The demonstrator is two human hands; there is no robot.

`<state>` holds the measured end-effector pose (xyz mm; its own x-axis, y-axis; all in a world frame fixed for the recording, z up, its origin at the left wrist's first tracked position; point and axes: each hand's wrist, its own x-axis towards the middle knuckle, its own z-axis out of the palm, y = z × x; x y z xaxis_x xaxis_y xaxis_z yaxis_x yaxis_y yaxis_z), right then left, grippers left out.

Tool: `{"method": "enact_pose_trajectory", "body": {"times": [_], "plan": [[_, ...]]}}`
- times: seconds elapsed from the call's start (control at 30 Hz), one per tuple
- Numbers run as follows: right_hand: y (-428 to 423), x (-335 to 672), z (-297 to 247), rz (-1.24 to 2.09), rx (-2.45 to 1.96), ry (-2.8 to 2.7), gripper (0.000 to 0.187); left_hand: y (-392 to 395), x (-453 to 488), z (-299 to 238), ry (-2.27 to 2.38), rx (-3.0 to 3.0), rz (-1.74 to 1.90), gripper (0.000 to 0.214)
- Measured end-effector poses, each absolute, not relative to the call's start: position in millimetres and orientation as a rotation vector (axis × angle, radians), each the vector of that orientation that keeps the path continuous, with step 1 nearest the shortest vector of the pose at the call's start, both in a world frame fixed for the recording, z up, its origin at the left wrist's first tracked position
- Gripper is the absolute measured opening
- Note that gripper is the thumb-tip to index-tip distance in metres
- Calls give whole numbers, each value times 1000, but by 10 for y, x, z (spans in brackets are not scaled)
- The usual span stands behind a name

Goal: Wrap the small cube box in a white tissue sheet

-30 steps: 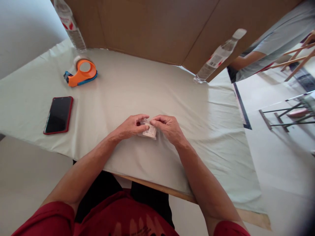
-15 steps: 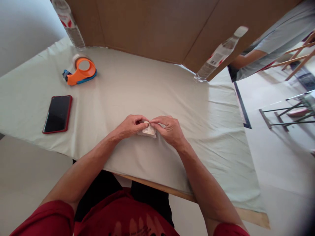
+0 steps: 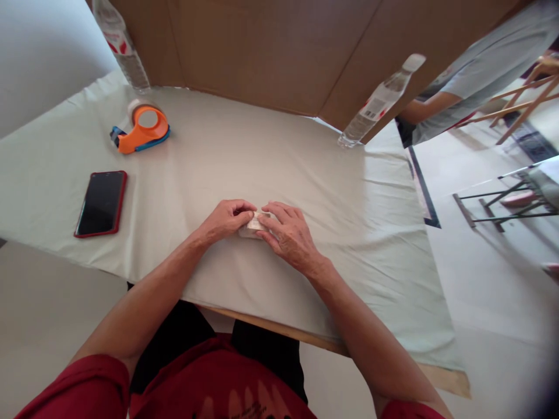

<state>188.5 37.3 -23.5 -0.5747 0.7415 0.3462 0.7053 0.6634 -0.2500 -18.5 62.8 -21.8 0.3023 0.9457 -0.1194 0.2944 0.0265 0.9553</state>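
Note:
A small whitish packet (image 3: 252, 227) with faint print lies low over the cloth in front of me, partly covered by my fingers. My left hand (image 3: 225, 221) pinches its left end, thumb on top. On the right side, my right hand (image 3: 292, 237) has its thumb at the near edge and its fingers bent over the top. Both hands touch the packet, and their fingertips nearly meet at its far edge. Its underside is hidden.
A pale cloth covers the table (image 3: 209, 145). To the left are a phone (image 3: 100, 203) and an orange tape dispenser (image 3: 146, 128). Two plastic bottles (image 3: 124, 52) (image 3: 378, 105) stand by a brown cardboard panel (image 3: 262, 52). Beyond it, at right, is a person in grey (image 3: 489, 75).
My right hand has gone from a fingertip pinch at the packet's far edge to a wider hold over its right side. The left hand keeps its hold.

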Motion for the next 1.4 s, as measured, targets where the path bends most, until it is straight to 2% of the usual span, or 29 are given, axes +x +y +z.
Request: {"method": "enact_pose_trajectory", "body": {"times": [0.17,0.27,0.43,0.83,0.97,1.23,1.4], "plan": [[315,1898,-359,211,-1116,-2303,26,634,-217,-212,1226,1457,797,37],[259,1944,-385,298,-1107,-2054,34,641,-224,-204,1222,1419,807,38],[286,2022,-393,417,-1158,-1729,36,643,-227,-189,1258,1392,822,36],[344,2004,-502,512,-1126,-2011,69,623,-249,-169,1074,1610,980,27],[365,2000,-528,512,-1138,-2119,81,608,-267,-186,1061,1711,912,23],[418,1999,-597,580,-1066,-2138,84,591,-235,-227,1063,2001,923,22],[441,2005,-593,645,-1047,-2114,83,608,-268,-225,1002,1859,876,20]]}}
